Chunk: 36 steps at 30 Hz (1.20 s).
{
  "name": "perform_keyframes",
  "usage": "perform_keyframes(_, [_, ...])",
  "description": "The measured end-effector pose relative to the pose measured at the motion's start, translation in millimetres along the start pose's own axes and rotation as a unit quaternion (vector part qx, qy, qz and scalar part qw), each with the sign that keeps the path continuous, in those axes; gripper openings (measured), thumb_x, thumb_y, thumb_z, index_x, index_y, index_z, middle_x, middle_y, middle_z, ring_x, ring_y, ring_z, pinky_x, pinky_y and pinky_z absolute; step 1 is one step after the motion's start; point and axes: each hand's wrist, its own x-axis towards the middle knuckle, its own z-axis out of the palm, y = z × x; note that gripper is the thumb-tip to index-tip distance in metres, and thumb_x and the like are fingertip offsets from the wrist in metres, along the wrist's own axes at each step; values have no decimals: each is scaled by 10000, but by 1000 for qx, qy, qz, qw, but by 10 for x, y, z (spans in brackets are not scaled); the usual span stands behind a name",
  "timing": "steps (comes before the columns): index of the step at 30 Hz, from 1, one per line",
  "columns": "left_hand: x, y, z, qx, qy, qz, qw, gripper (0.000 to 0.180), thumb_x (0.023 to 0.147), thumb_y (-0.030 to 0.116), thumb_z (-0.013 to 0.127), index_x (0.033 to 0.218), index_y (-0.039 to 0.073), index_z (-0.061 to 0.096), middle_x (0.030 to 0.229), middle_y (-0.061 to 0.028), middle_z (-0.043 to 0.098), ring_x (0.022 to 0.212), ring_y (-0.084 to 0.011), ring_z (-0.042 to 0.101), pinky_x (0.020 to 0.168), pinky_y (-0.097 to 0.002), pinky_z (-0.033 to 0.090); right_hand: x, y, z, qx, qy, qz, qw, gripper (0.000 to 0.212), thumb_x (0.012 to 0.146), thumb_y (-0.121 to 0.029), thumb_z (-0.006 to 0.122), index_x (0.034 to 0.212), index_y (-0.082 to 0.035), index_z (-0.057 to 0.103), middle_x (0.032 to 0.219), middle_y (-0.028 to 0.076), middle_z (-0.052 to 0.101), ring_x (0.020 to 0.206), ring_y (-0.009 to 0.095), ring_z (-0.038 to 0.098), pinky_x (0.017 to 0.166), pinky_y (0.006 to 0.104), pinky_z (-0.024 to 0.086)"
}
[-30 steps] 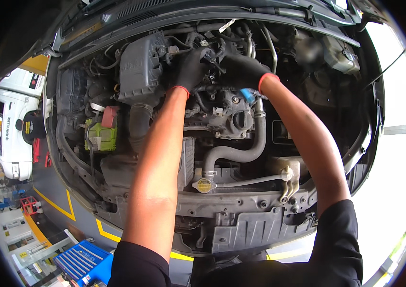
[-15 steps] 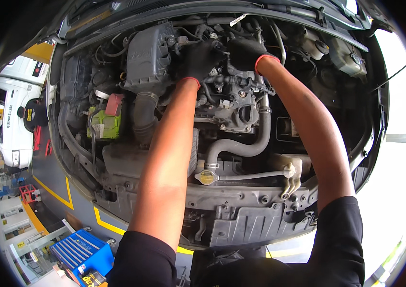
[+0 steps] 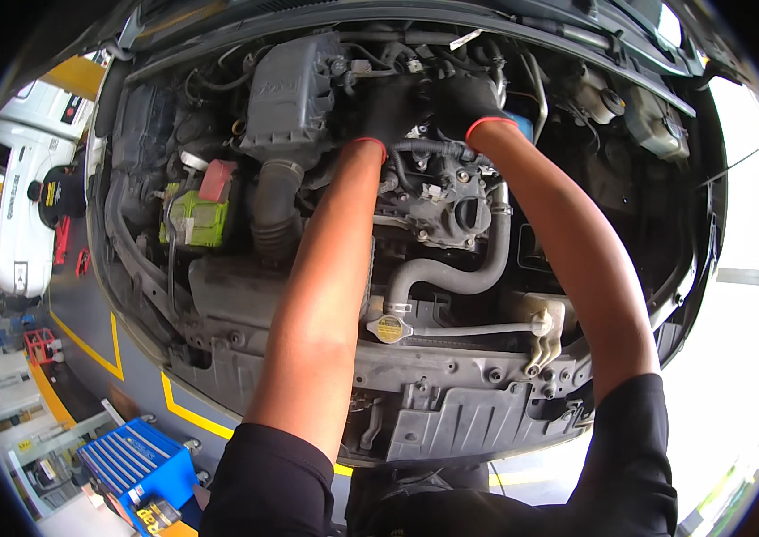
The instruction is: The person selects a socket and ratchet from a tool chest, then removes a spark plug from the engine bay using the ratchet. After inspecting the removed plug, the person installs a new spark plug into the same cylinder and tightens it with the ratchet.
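Note:
Both of my hands, in black gloves with red cuffs, reach deep into the open engine bay. My left hand (image 3: pixel 388 109) is over the rear of the engine, just right of the dark grey air intake box (image 3: pixel 288 94). Close beside it on the right, my right hand (image 3: pixel 469 97) bends in among hoses and wiring. The fingers of both hands merge with the dark parts, so what they touch or hold is hidden. Nearer to me are a corrugated wiring conduit (image 3: pixel 438 146), the engine's front cover (image 3: pixel 451 215) and its black oil filler cap (image 3: pixel 471 213).
A curved grey radiator hose (image 3: pixel 460 277) leads to the radiator cap (image 3: pixel 389 328). At left sits a green battery (image 3: pixel 196 217) with a red terminal cover (image 3: pixel 217 181). Fluid reservoirs (image 3: pixel 657 125) stand at far right. Outside are a blue tool cart (image 3: pixel 142 465), a white vehicle (image 3: pixel 21 206) and another person (image 3: pixel 62 197).
My right hand has shifted slightly left and nearer, closer to my left hand. A blue patch now shows beside my right wrist. The whole view has moved a little.

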Motion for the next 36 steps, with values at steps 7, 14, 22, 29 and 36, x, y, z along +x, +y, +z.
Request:
perform_keyframes(7, [51,234,2,-25,-31,-15,999,392,911,275,828,1274,136,778,1148,-184,810,1092,-393,770,940,-497,605,136,520,199,-16,-37,-75,996,368,1017,-181,612,1334,-224,793,1257,147,806,1125,370,784,972,498,614])
perform_keyframes(14, [98,13,141,35,-8,1,999,376,869,314,876,1178,121,780,1084,-174,809,1080,-407,764,944,-524,599,126,716,175,96,-38,-203,974,263,1013,-235,642,1162,-79,793,1127,183,807,1008,374,790,865,485,616])
perform_keyframes(22, [82,266,47,123,-26,-30,992,383,936,363,841,1254,153,794,1141,-187,805,1063,-404,774,934,-519,606,73,939,77,-51,86,-381,919,408,1074,-209,614,1458,-87,677,982,143,680,901,242,697,827,381,580])
perform_keyframes(29, [11,-45,161,2,12,17,1000,527,850,340,913,1321,146,778,1152,-170,819,1076,-383,783,958,-490,609,-36,852,467,433,-28,-42,900,472,1125,-112,547,1575,-217,639,1260,15,754,975,135,671,786,317,560])
perform_keyframes(36, [-51,-637,245,265,-21,81,961,787,1041,591,675,1669,147,510,1771,-180,429,1610,-385,426,1323,-490,352,30,512,-341,613,-85,-254,743,460,1045,-331,711,1445,-107,675,1262,211,756,1134,321,749,959,433,605])
